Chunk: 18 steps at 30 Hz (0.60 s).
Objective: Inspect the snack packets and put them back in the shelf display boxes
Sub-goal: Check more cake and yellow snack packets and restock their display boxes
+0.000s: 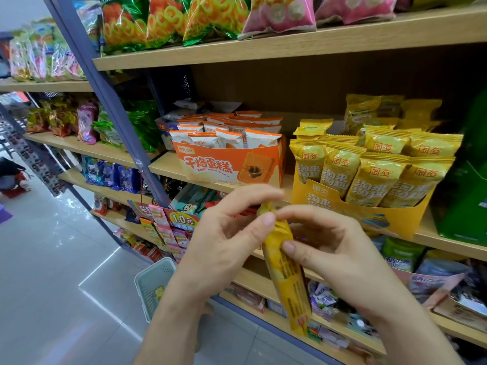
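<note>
Both hands, left hand (224,241) and right hand (334,248), pinch one yellow snack packet (286,275) between them: inspection underway. Beyond the right hand stands its yellow display box (390,217); return calls for upright insertion among matching packets.

It was a shop, plainly a snack aisle. Wooden shelves (290,47) on blue uprights (101,86) rose tier upon tier, crammed with bright snack bags (168,19). An orange box (226,167) and a yellow box (369,216) faced outward, a price tag (182,220) read 1.0 yuan, and glossy floor (52,259) tiles ran alongside.
</note>
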Available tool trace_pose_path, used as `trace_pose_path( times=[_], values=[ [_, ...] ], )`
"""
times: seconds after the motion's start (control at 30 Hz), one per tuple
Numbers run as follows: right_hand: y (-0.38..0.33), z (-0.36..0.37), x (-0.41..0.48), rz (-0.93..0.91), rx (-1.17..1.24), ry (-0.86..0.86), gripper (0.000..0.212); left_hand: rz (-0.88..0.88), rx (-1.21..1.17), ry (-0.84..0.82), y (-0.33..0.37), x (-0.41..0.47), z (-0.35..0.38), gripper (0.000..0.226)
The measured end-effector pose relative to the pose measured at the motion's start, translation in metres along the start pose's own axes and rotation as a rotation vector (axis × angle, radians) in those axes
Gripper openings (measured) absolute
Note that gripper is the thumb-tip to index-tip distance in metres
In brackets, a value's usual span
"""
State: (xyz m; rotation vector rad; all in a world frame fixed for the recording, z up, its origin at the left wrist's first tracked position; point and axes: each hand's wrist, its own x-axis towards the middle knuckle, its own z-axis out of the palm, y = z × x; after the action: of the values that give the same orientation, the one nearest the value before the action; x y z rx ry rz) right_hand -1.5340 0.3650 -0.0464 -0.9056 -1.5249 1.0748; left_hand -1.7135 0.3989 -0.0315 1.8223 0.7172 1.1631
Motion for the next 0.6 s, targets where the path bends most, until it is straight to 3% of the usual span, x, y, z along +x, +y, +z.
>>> trace_pose_path(
  times=[0.1, 0.27, 0.33, 0.43, 0.6],
  values=[
    [0.004, -0.005, 0.001, 0.048, 0.206, -0.05, 0.029, 0.014, -0.068, -0.078, -0.001, 0.001, -0.005, 0.026],
    [0.011, -0.007, 0.001, 0.14, 0.376, -0.103, 0.028, 0.022, -0.015, -0.037, -0.006, 0.005, -0.001, 0.009],
    [0.008, -0.005, 0.0, 0.155, 0.323, -0.129, 0.034, 0.043, 0.091, 0.029, -0.01, 0.005, 0.008, 0.01],
    [0.006, 0.008, -0.003, 0.132, 0.054, -0.064, 0.045, 0.1, 0.189, 0.153, -0.013, 0.004, 0.018, 0.007],
    [0.005, 0.019, -0.004, -0.093, -0.191, 0.085, 0.024, 0.174, 0.174, 0.297, -0.008, 0.005, 0.021, 0.007]
  ],
)
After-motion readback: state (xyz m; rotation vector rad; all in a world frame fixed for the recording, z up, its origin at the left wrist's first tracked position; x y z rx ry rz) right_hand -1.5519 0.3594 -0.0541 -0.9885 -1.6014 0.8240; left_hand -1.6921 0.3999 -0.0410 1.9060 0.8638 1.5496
